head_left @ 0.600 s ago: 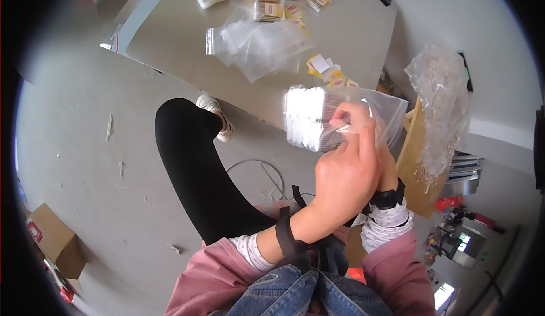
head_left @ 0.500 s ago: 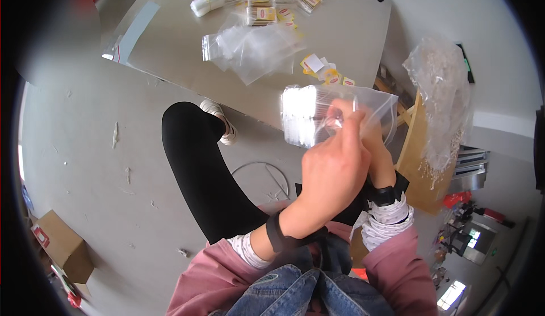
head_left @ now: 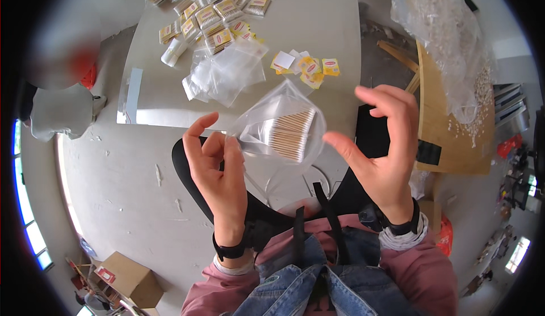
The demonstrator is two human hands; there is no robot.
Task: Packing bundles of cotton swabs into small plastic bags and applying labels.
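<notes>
The left hand (head_left: 218, 174) pinched the near corner of a clear plastic bag (head_left: 281, 126) between thumb and fingers, gripping it so the bag hung out to the right of that hand, above the person's lap. Inside the bag lay a tight bundle of cotton swabs (head_left: 289, 134), its sticks side by side. The right hand (head_left: 383, 146) stood just right of the bag, open, fingers spread and curled, holding nothing; whether its thumb tip touched the bag's edge could not be told. Beyond the bag stood the grey table (head_left: 329, 38). On it, just past the bag, lay a heap of empty clear bags (head_left: 224, 72), a few small yellow paper labels (head_left: 309, 66) right of that heap, and further off rows of filled swab packets (head_left: 218, 12)
</notes>
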